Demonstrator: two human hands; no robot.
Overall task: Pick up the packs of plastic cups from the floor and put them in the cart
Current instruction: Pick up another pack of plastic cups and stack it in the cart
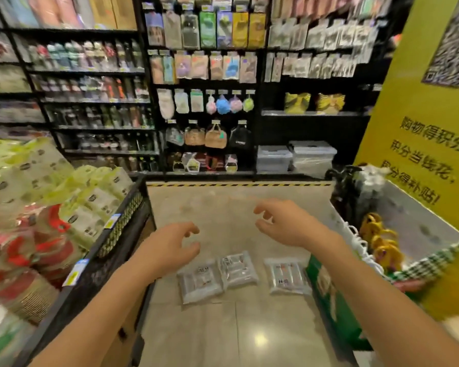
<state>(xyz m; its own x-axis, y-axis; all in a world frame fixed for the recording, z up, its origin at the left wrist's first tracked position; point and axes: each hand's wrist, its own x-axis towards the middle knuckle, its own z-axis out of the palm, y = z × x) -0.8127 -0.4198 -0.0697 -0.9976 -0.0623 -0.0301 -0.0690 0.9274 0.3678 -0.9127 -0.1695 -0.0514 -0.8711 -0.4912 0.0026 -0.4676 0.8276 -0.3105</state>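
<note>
OK, left hand [175, 242] & right hand [284, 223] hang empty, fingers loosely apart, either side above the middle pack [237, 270], prob lining up for left pack [199, 283] & right pack [286, 276].

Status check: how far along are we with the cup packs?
Done: nothing visible yet. The left pack, middle pack and right pack all lie on the floor.
In hand: nothing. The left hand and right hand are open, fingers loosely curled, hovering above the packs without touching them.
Left: all three packs to be picked up and loaded.
</note>
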